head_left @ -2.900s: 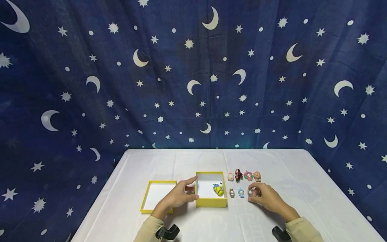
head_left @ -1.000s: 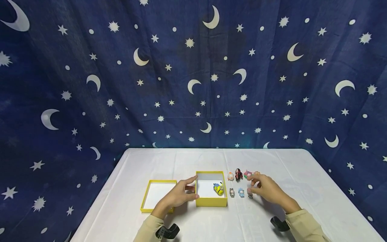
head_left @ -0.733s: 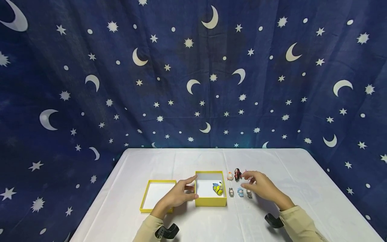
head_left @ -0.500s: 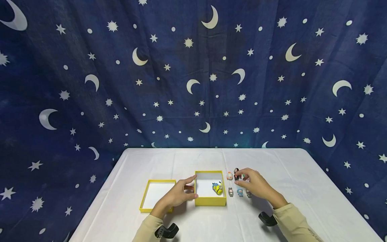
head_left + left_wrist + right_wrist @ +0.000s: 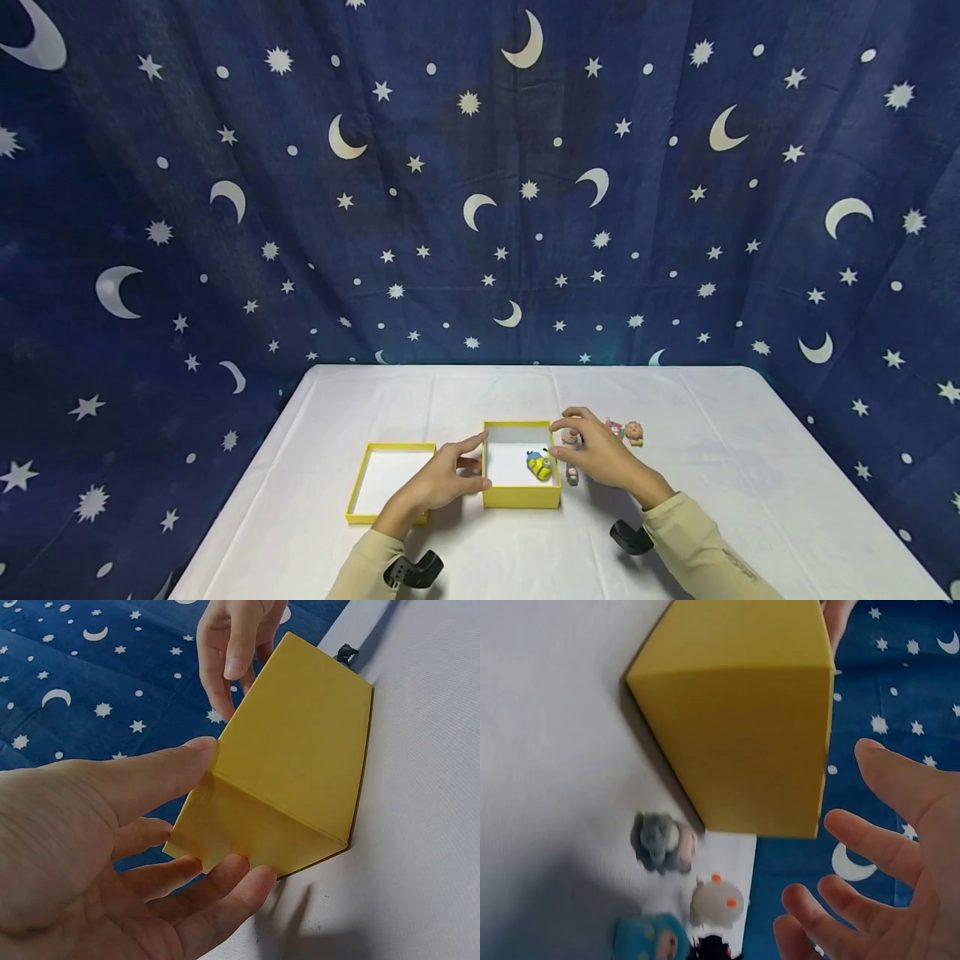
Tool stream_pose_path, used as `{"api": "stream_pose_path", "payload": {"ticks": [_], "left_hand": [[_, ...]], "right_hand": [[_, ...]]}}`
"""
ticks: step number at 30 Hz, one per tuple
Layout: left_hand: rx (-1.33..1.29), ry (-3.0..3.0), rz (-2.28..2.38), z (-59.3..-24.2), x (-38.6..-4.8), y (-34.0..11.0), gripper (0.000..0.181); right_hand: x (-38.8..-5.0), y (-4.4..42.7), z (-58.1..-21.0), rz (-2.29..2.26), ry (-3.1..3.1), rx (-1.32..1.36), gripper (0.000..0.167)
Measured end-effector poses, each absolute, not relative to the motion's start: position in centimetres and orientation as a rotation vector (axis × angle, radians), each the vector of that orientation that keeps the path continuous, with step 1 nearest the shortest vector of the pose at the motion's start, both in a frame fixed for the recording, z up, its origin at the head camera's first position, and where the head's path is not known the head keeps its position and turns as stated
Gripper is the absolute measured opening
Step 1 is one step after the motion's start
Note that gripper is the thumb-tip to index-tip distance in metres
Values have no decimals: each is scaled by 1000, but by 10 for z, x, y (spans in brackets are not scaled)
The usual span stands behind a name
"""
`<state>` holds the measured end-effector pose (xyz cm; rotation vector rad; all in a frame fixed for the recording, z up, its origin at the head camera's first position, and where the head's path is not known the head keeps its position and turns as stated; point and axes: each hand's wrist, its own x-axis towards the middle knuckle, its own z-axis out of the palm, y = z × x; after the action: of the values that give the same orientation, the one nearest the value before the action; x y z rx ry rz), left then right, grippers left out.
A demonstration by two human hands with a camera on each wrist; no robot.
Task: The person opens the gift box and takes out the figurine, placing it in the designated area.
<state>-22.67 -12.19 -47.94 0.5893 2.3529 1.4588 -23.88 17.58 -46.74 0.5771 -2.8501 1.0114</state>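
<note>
In the head view my left hand (image 5: 435, 490) rests against the left side of a yellow box (image 5: 521, 498). The left wrist view shows its thumb and fingertips touching the box walls. Inside the box lies a yellow and blue toy figurine (image 5: 538, 465). My right hand (image 5: 602, 454) is spread at the box's right edge. In the right wrist view its fingers stand apart from the box with nothing between them. Below that hand are a grey figurine (image 5: 660, 841), a white one with orange spots (image 5: 718, 902) and a blue-hooded one (image 5: 646, 937).
A shallow yellow-edged lid (image 5: 392, 479) lies left of the box, partly behind the left hand. Behind the right hand are a pink figurine (image 5: 616, 429) and a tan, maned figurine (image 5: 634, 432). A dark-haired figurine (image 5: 711, 948) is partly cut off. A starry curtain (image 5: 480, 192) hangs behind the white table (image 5: 360, 392).
My right hand has travelled left from the rightmost figurines, over the others, to the box's right edge, carrying nothing visible. The left hand, box and figurines stay in place.
</note>
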Motion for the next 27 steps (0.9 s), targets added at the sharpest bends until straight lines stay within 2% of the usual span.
{"api": "stream_pose_path", "payload": {"ticks": [11,21,27], "left_hand": [[583,2340,1464,-478,-227,-122,77],[597,2332,1471,-478,-226,-122,78],[607,2334,1468,-479,-227,-123,78]], "right_hand": [[-241,154,-473,979,-2928,535,41],[-250,133,-470,630,-3039,396,41],[-251,122,-463,482,-3109,379,28]]}}
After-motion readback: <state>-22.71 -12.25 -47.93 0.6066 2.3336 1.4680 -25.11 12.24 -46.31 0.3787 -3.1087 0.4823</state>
